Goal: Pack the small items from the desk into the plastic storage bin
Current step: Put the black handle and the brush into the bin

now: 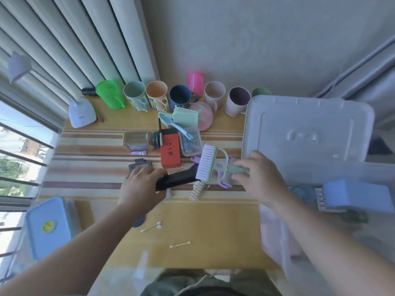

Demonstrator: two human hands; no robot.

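Both forearms reach up from the bottom of the frame toward the middle of the desk [192, 221]. At right sits the biggest thing, the clear plastic storage bin [284, 242], running off the lower right corner; its pale lid [307, 129] rests at upper right, probably set aside so the bin stays open for packing. One blue block-shaped item [357, 195] already shows inside the bin, at the right edge.

At lower left lies one blue-lidded box [48, 227], and at upper left one white desk lamp [82, 115]. Eight cups [157, 96] line the back edge along the wall, out of the working space. Just in front of them, mid-frame, the small items crowd together: one red box [170, 151], one clear case [190, 142] and one amber bottle [136, 141], touching or nearly so.

Near the centre, the left hand [142, 185] has its fingers curled round a black bar-shaped object [177, 179], grasping one end. Just right of it, the right hand [259, 177] pinches the handle of a mint-green brush [208, 163] with white bristles, lifted clear of the desk and near the bin's rim, so I judge it is next to go in. Below the brush lies one cream comb-like piece [197, 191]. Two cotton swabs [180, 244] lie loose low on the desk.
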